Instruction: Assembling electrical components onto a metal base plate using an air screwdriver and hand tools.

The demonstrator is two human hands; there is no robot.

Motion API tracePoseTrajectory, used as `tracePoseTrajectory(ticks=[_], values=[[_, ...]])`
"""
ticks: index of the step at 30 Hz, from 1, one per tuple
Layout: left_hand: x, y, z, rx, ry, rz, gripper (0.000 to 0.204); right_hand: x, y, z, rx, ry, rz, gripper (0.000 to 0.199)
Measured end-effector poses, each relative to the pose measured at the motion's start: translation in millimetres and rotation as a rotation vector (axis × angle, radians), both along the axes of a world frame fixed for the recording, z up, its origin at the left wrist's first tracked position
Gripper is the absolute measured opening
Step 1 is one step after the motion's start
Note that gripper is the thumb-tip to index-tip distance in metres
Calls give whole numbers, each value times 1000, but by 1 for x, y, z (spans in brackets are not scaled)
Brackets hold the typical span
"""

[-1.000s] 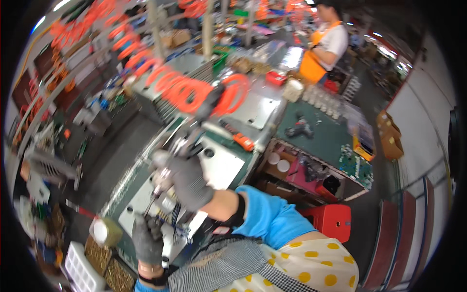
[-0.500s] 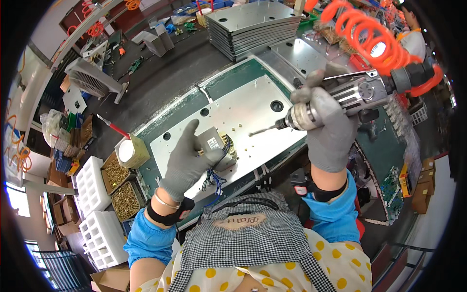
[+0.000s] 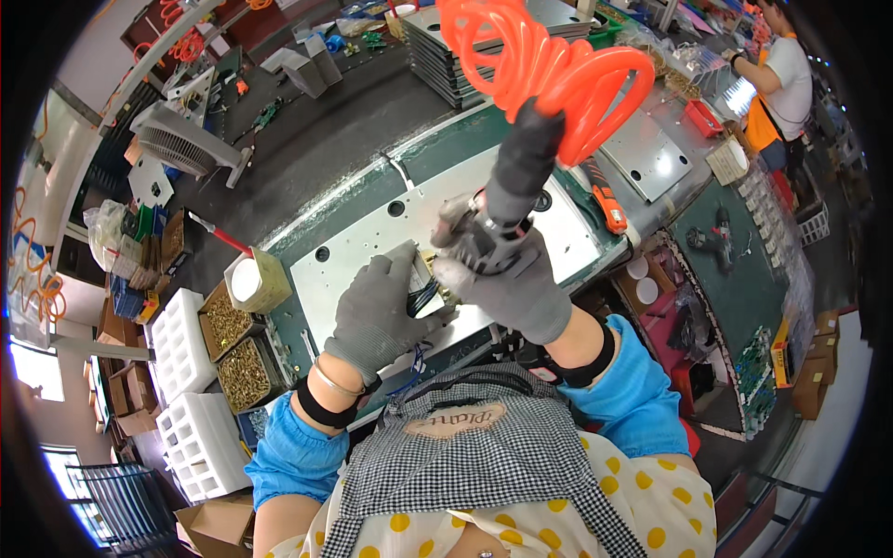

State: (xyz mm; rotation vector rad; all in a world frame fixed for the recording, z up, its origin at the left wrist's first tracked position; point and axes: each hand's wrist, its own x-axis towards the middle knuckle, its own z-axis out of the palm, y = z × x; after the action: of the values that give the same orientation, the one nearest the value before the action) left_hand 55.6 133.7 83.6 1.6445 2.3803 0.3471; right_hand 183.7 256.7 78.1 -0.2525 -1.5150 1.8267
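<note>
My right hand [image 3: 507, 288], in a grey glove, grips an air drill [image 3: 488, 237] over the metal panel. The drill stands nearly upright, and its lower end is hidden behind my hand. My left hand [image 3: 377, 312], also gloved, is closed around a grey box-shaped electrical component [image 3: 404, 256] with dark wires [image 3: 425, 296]. Fingers and thumb cover much of that part. It sits on a flat silver panel [image 3: 349, 265] with round holes, which lies on the green bench top.
An orange coiled air hose [image 3: 558, 70] rises from the drill. Boxes of brass-coloured screws [image 3: 244, 374] and white foam trays [image 3: 200, 446] stand at left. An orange-handled tool [image 3: 606, 200] lies right of the panel; another drill [image 3: 716, 240] rests farther right. A person [image 3: 786, 84] is at far right.
My right hand has brought the drill left and over the component, turning it from sideways to upright. My left hand has closed in around the component. The hose has swung left.
</note>
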Motion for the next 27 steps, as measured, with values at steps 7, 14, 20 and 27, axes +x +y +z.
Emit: tracePoseTrajectory(ticks=[7,14,20,27], values=[[-7,0,-7,85,-72,-27,54,-22,4,0,133,-128,128,50],[-9,-3,-13,-19,-55,-48,73,-28,12,1,159,-168,314,60],[-1,-12,-22,123,35,-46,80,-24,12,3,54,-178,439,61],[2,-14,-25,151,69,-17,76,-27,11,-3,20,-154,459,60]])
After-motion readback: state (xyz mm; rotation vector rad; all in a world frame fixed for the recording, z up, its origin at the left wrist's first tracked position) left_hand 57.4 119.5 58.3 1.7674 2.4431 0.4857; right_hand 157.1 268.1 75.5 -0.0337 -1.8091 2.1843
